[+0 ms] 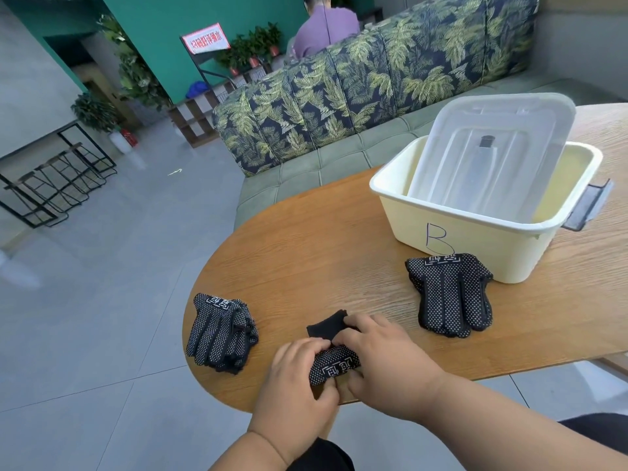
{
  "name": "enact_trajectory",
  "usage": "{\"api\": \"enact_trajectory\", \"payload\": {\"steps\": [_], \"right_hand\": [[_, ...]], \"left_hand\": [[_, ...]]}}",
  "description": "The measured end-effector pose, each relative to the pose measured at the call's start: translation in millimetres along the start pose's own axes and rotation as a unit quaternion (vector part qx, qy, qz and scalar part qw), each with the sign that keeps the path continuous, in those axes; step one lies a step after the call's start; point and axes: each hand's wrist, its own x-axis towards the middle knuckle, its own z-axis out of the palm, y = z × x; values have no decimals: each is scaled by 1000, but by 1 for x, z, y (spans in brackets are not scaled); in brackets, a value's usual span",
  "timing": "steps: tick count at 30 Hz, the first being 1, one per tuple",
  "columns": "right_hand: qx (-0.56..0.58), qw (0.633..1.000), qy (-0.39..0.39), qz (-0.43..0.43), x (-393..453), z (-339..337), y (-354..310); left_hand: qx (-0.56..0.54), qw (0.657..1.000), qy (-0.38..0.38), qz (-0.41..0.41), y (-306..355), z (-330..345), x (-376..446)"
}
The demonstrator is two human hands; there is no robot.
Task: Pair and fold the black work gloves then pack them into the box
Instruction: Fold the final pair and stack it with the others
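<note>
Your left hand and right hand both curl around the folded glove bundle at the near edge of the wooden surface. Each grip pinches it from its own side, the fingers meeting over the top. White boxed characters show on the dotted face between your thumbs, but they are too small to read. The bundle's plain black cuff sticks out past your fingertips, away from you.

To the left of your grip, apart from it, lies a stack of dotted black gloves, fingers toward you, with the same white printed mark at the wrist. To the right and farther off lies a second stack, its cuff end touching or just in front of the cream box.

The box carries a hand-drawn letter "B" on its near wall. A clear lid stands tilted inside it, filling much of the opening. A dark handle juts from the box's right side.

Beyond the surface stands a leaf-patterned sofa.
</note>
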Motion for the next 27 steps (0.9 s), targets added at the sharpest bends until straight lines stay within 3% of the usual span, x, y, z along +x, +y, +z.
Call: {"api": "enact_trajectory", "payload": {"steps": [3,8,12,15,18,21,25,27], "right_hand": [[-14,1000,16,-7,-1,-2,-2],[-27,998,56,-14,-4,-4,0],[13,994,108,2,-8,-8,1],[108,984,137,41,-15,-15,0],[271,946,146,102,-21,-23,-4],[439,878,138,130,-25,-33,-8],[566,799,118,166,-29,-39,-10],[577,789,117,175,-30,-40,-8]], "left_hand": [[-19,1000,15,-14,0,-5,5],[-198,969,3,-150,9,-17,6],[-260,956,-46,-125,20,-20,2],[-308,937,-50,-156,24,-15,3],[-456,869,-33,-190,30,-18,9],[-541,818,-41,-190,45,-26,18],[-578,789,-37,-205,60,-22,28],[-591,776,-32,-218,66,-19,32]]}}
